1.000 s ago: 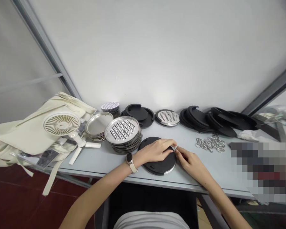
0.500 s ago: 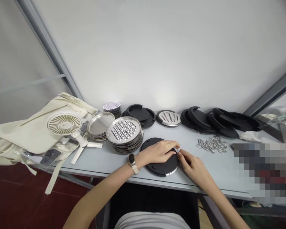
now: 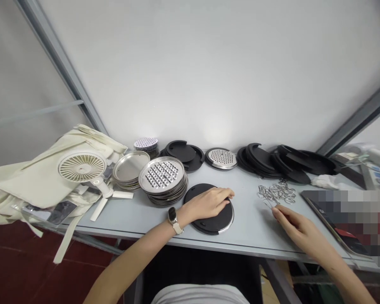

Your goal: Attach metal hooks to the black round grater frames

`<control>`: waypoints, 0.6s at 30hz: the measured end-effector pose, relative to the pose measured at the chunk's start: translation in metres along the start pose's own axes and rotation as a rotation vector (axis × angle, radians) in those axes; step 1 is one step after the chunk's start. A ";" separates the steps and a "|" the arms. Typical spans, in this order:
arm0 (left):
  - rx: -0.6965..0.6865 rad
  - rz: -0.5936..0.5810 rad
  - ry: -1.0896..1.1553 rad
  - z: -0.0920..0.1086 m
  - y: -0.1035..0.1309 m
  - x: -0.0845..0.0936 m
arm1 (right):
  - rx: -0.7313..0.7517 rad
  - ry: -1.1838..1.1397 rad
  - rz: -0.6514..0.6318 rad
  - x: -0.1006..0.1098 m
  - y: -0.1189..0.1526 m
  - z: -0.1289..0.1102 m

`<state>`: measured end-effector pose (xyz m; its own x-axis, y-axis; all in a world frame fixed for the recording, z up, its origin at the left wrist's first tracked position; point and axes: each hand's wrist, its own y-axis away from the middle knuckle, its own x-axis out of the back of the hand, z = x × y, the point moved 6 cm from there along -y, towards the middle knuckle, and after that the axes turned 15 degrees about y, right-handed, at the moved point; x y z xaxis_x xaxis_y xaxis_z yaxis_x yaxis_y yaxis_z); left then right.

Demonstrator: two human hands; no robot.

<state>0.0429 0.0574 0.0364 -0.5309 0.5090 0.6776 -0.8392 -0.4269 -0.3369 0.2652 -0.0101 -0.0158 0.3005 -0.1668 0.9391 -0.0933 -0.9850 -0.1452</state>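
Note:
My left hand [image 3: 210, 202], with a watch on its wrist, lies over a black round disc [image 3: 213, 221] with a metal rim at its lower right edge; its fingers are bent at the disc's right edge, and what they grip is hidden. Farther right, my right hand [image 3: 291, 221] pinches a thin wire hook [image 3: 267, 204] between thumb and forefinger. Just behind that hook lies a pile of metal hooks [image 3: 278, 192]. Left of the disc stands a stack of round metal graters [image 3: 161, 175].
Metal plates [image 3: 131, 166], a white fan [image 3: 82, 166] and a cream bag [image 3: 47, 164] are at the left. Along the wall sit black discs [image 3: 180, 150], a grater in a black holder [image 3: 221, 158] and more black holders [image 3: 262, 158]. A tablet-like device [image 3: 323, 215] lies at the right.
My right hand has moved right, away from the disc's edge to beside the hook pile, and a wire hook now shows in its fingers. My left hand has stayed on the disc.

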 end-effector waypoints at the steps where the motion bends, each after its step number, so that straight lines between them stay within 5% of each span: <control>1: -0.009 0.000 -0.020 0.000 0.000 0.000 | 0.014 0.013 -0.008 -0.002 -0.001 -0.003; 11: -0.074 0.030 -0.438 0.011 0.011 0.002 | -0.004 0.244 0.068 -0.021 -0.002 -0.030; 18: 0.104 0.083 -0.196 0.027 0.052 0.013 | -0.004 0.240 0.084 -0.020 -0.002 -0.028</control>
<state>-0.0050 0.0213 0.0458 -0.5562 0.3183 0.7677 -0.7714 -0.5414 -0.3345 0.2330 -0.0037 -0.0258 0.0577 -0.2328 0.9708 -0.1120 -0.9678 -0.2254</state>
